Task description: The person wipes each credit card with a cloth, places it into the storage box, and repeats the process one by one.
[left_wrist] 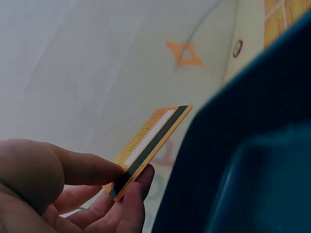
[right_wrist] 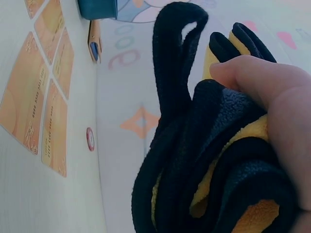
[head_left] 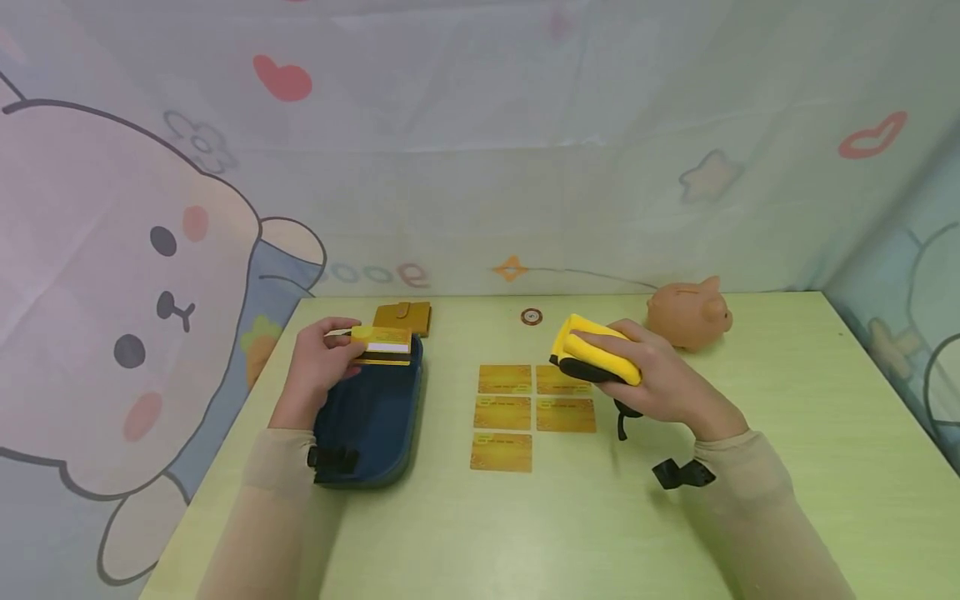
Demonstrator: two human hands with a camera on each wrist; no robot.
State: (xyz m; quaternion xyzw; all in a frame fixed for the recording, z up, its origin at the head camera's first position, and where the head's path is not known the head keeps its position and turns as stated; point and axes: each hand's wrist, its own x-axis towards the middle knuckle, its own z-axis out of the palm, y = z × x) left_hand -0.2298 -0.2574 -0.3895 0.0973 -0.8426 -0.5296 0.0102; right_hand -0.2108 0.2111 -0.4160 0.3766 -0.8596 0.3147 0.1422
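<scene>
Between thumb and fingers, my left hand (head_left: pixel 322 362) pinches a gold bank card (head_left: pixel 384 340) above the far end of a dark blue tray (head_left: pixel 367 442). The card's back, with a black magnetic stripe and a white strip, shows in the left wrist view. My right hand (head_left: pixel 663 383) grips a folded yellow-and-black cloth (head_left: pixel 600 350), raised above the table on the right. Its dark edging and a hanging loop (right_wrist: pixel 167 82) fill much of the right wrist view. Several gold cards (head_left: pixel 502 452) lie in two columns on the table between the hands.
A tan wallet (head_left: pixel 390 317) lies behind the tray. A round red-and-white chip (head_left: pixel 532 317) is near the table's back edge. An orange piggy bank (head_left: pixel 684 317) stands at the back right. A patterned curtain (head_left: pixel 480 167) hangs behind the table.
</scene>
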